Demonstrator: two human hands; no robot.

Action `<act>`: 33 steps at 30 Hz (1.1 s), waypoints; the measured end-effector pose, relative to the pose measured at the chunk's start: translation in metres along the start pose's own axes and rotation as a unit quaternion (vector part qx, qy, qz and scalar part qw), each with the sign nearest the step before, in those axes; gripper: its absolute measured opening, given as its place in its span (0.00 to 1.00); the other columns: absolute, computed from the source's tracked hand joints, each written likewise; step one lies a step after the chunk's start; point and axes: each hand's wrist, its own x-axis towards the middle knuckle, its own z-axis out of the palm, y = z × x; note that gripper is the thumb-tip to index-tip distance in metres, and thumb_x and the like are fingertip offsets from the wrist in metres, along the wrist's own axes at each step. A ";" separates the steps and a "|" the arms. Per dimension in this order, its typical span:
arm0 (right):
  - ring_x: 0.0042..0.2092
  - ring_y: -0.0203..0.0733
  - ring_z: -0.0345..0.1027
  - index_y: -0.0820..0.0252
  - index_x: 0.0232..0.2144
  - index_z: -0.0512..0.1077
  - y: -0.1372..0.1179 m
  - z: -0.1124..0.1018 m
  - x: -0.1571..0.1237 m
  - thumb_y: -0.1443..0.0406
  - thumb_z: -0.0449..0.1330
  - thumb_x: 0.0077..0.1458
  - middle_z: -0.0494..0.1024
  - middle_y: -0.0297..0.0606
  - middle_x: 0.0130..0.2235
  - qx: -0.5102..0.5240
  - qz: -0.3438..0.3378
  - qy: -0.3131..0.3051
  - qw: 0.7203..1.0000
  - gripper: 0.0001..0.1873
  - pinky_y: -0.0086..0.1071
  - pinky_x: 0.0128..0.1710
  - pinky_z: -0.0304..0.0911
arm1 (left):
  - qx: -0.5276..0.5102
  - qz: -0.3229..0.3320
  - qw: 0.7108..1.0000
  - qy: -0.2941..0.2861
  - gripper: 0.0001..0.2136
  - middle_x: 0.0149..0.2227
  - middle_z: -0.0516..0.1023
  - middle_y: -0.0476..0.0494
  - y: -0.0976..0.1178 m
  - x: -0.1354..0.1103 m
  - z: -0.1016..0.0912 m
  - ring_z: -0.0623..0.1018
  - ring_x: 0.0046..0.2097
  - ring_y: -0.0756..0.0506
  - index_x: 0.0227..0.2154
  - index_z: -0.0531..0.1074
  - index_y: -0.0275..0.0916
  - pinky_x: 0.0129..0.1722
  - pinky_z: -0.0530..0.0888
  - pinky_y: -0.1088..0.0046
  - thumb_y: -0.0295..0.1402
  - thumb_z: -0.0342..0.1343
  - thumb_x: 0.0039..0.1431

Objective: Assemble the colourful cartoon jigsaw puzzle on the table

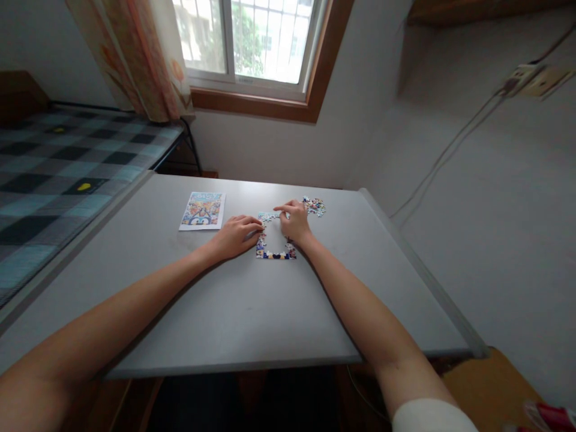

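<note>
A jigsaw puzzle border [276, 256] lies on the table as a rectangular frame of joined pieces, with bare tabletop inside it. Its top edge is pale blue and its bottom edge dark with yellow. My left hand [238, 234] rests flat at the left side of the border, fingertips touching it. Over the upper right part of the border is my right hand [294, 221], its index finger stretched to the left and the other fingers bent down; no piece shows in it. Just beyond it lies a pile of loose puzzle pieces [315, 206].
Left of the puzzle lies a printed picture sheet [203, 211] with colourful cartoon figures. The grey table [225, 318] has raised side edges. A checked bed [90, 147] stands on the left, a window [252, 42] ahead, and a cable [443, 156] hangs along the right wall.
</note>
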 end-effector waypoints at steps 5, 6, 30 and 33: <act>0.46 0.47 0.68 0.58 0.44 0.80 0.034 -0.024 0.013 0.70 0.51 0.56 0.77 0.44 0.41 0.020 0.063 0.062 0.996 0.20 0.41 0.52 0.59 | -0.002 0.010 1.000 0.001 0.11 0.48 0.80 0.41 -0.002 0.000 0.002 0.78 0.49 0.42 0.43 0.77 0.40 0.52 0.73 0.58 0.36 0.51 0.67; 0.46 0.47 0.68 0.59 0.43 0.81 0.041 -0.029 0.012 0.70 0.52 0.56 0.77 0.44 0.41 0.013 0.069 0.063 0.996 0.20 0.41 0.52 0.59 | -0.002 0.011 1.000 0.002 0.11 0.48 0.80 0.41 -0.003 0.000 0.002 0.78 0.49 0.42 0.43 0.77 0.41 0.52 0.73 0.58 0.36 0.51 0.67; 0.49 0.52 0.66 0.56 0.40 0.76 0.081 -0.054 -0.018 0.57 0.61 0.54 0.77 0.43 0.43 -0.133 0.228 0.041 0.964 0.14 0.43 0.49 0.59 | -0.007 0.015 1.000 0.000 0.11 0.48 0.80 0.41 -0.005 -0.001 0.001 0.78 0.49 0.41 0.44 0.77 0.41 0.52 0.73 0.58 0.36 0.51 0.66; 0.50 0.53 0.65 0.56 0.42 0.75 0.079 -0.055 -0.018 0.55 0.61 0.54 0.76 0.44 0.44 -0.148 0.245 0.037 0.958 0.16 0.45 0.50 0.58 | -0.011 0.011 1.000 0.000 0.11 0.49 0.79 0.42 -0.005 -0.001 0.002 0.78 0.50 0.42 0.44 0.77 0.42 0.52 0.73 0.58 0.36 0.51 0.66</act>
